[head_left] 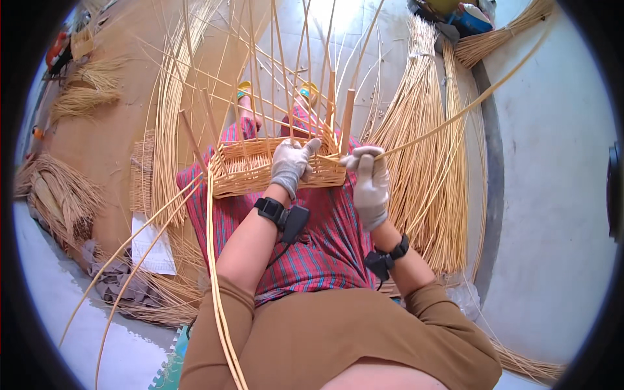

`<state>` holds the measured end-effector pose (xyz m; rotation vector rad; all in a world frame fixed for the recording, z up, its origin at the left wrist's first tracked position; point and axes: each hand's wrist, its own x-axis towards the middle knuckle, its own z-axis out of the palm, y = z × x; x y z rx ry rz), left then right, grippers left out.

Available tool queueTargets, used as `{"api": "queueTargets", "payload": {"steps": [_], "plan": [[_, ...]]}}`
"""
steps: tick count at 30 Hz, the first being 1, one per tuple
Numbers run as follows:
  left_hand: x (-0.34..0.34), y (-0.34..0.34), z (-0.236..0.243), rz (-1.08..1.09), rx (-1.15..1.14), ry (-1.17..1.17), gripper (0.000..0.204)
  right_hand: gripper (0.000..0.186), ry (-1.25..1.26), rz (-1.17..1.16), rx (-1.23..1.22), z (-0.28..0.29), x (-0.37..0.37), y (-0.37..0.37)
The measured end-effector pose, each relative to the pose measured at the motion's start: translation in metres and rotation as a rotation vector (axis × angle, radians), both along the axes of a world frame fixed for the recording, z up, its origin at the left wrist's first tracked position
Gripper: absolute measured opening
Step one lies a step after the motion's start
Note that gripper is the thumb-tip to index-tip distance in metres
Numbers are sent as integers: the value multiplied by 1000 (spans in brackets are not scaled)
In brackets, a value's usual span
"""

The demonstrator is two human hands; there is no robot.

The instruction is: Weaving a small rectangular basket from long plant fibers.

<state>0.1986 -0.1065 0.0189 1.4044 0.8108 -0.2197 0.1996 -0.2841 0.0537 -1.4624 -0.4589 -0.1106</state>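
A woven rattan basket (236,179) with upright stakes and several short wooden posts (348,120) rests on my lap, over red checked cloth. My left hand (292,162), in a light knit glove, is closed on the basket's upper edge among the stakes, near its middle. Just right of the basket, my gloved right hand (367,179) pinches a long pale cane (468,107), which runs from the weave out toward the upper right. Other long canes (218,286) hang from the basket's left end past my left arm.
Large bundles of reeds (416,84) lie along the right side, with more bundles (58,195) and a loose strand pile (172,97) on the left. A white sheet (153,247) and grey cloth (117,279) lie at lower left. Dark and blue items (465,19) sit at top right.
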Motion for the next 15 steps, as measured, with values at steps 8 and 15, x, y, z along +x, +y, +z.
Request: {"api": "queueTargets", "payload": {"steps": [8, 15], "plan": [[-122, 41, -4, -162, 493, -572, 58, 55, -539, 181, -1002, 4, -8, -3], [-179, 84, -11, -302, 904, -354, 50, 90, -226, 102, -1144, -32, -1, 8]]}}
